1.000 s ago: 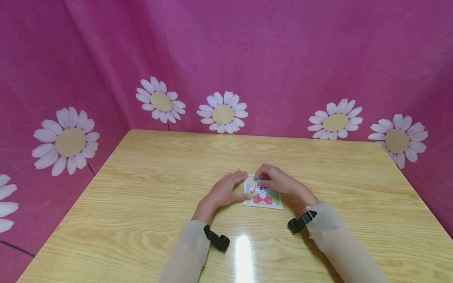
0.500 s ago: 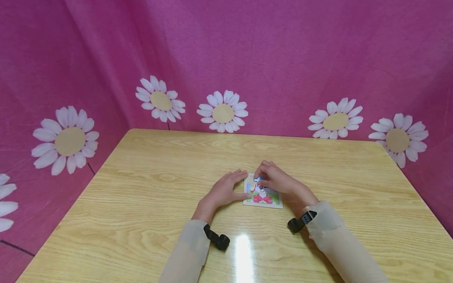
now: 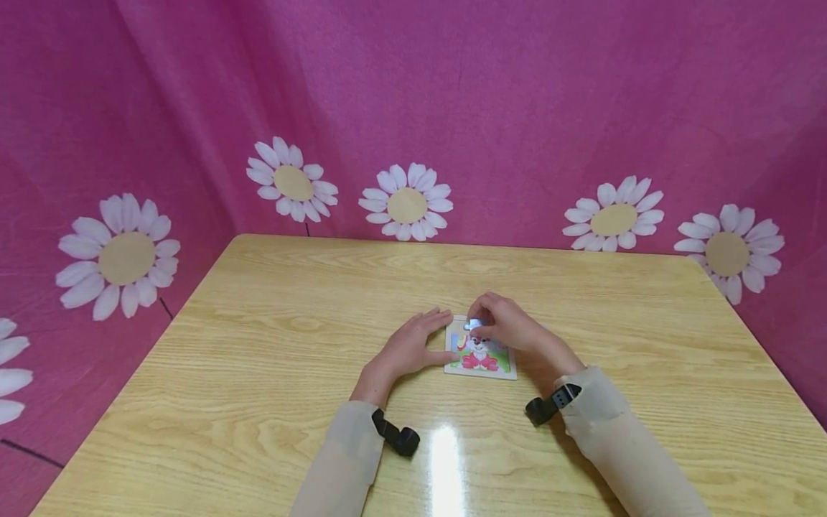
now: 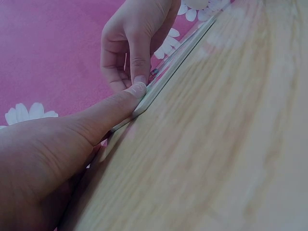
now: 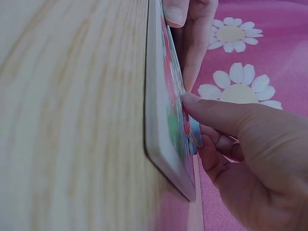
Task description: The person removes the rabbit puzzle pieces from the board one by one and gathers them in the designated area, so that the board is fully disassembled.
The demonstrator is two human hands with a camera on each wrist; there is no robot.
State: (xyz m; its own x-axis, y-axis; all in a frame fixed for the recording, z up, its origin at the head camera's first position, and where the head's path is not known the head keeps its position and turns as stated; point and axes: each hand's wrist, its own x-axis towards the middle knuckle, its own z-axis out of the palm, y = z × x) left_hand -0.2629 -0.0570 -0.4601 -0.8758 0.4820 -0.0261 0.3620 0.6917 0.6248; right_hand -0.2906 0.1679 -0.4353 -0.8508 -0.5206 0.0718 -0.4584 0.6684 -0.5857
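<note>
A small framed jigsaw puzzle [image 3: 481, 375] with a red-and-white cartoon animal on green and blue lies flat on the table. My left hand [image 3: 405, 350] rests at its left side, thumb straight over the near left part and fingertips by the far left corner. In the left wrist view the left thumb [image 4: 113, 108] lies on the board's edge. At the top of the picture, my right hand [image 3: 509, 324] pinches a light-blue puzzle piece [image 3: 469, 326] between thumb and fingers. From the right wrist view, that piece [image 5: 195, 131] stands tilted up from the board, partly hidden by the fingers.
The wood-grain table [image 3: 310, 309] stretches around the puzzle. Behind and at the sides hangs a magenta cloth [image 3: 491, 122] with white daisies. Black wrist cameras are strapped on both sleeves, and a bright light reflection [image 3: 446, 470] shows on the near tabletop.
My right hand has shifted slightly right with the puzzle piece, which has tilted and now catches light, paler than before. The left hand and the board have stayed put.
</note>
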